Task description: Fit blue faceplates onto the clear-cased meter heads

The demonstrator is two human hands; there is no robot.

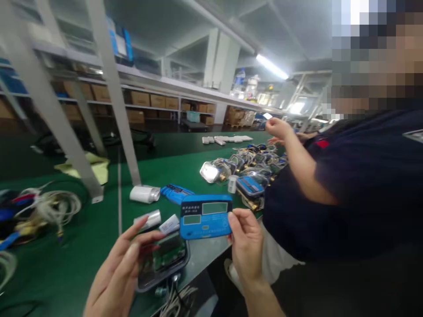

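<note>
The right hand (246, 244) pinched the blue faceplate (206, 215), which extended left of it. The left hand (114, 268) was half open; the circuit-board housing (170, 253) lay at its fingertips, contact indiscernible.

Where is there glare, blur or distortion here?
Head view: the long white ceiling tube glares; head view: the blue rectangular plastic panel's small print is too soft to read; head view: pale grey metal posts lean, probably lens distortion.
</note>
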